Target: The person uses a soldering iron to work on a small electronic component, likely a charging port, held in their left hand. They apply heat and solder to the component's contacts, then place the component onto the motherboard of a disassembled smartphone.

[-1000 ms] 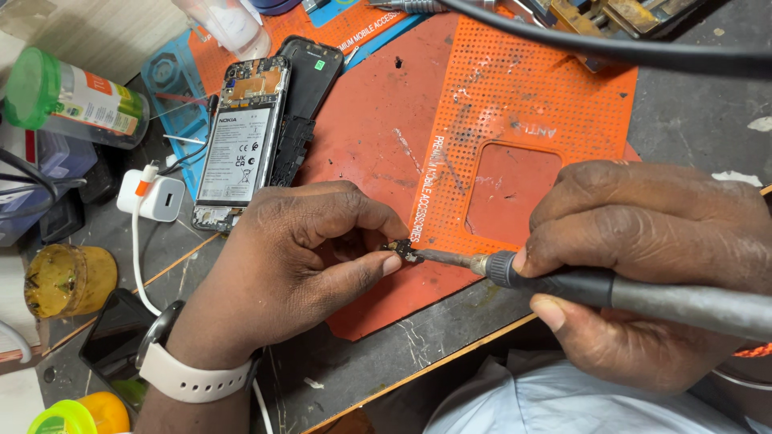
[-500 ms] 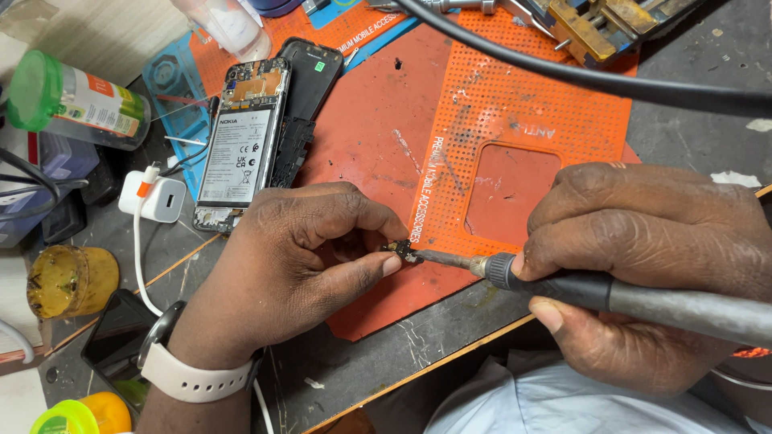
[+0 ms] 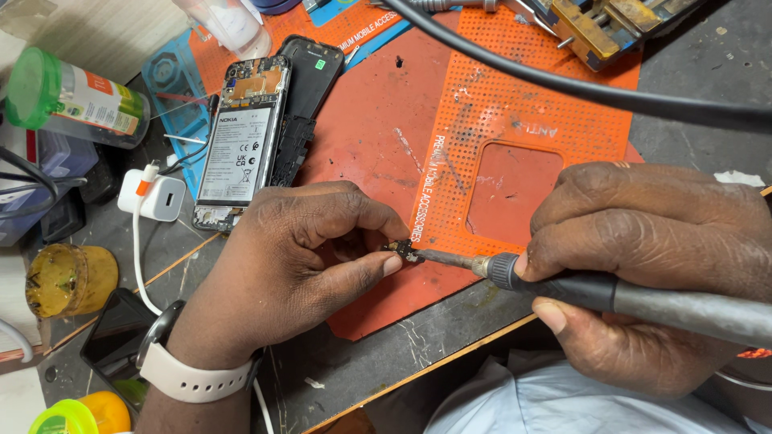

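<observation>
My left hand point(image 3: 289, 265), with a white watch on the wrist, pinches a tiny dark electronic part point(image 3: 400, 251) between thumb and forefinger over the orange work mat point(image 3: 362, 137). My right hand point(image 3: 651, 265) grips a grey soldering iron point(image 3: 611, 293) like a pen; its metal tip touches the small part. An opened phone point(image 3: 241, 141) with its battery showing lies at the mat's upper left, its black back cover point(image 3: 310, 72) beside it.
A white charger plug point(image 3: 157, 197) and cable lie left of the phone. A green-capped bottle point(image 3: 72, 100), a yellow tin point(image 3: 68, 277) and a dark phone point(image 3: 112, 337) sit at the left. A thick black cable point(image 3: 579, 84) crosses the top. A vice point(image 3: 595, 24) stands beyond.
</observation>
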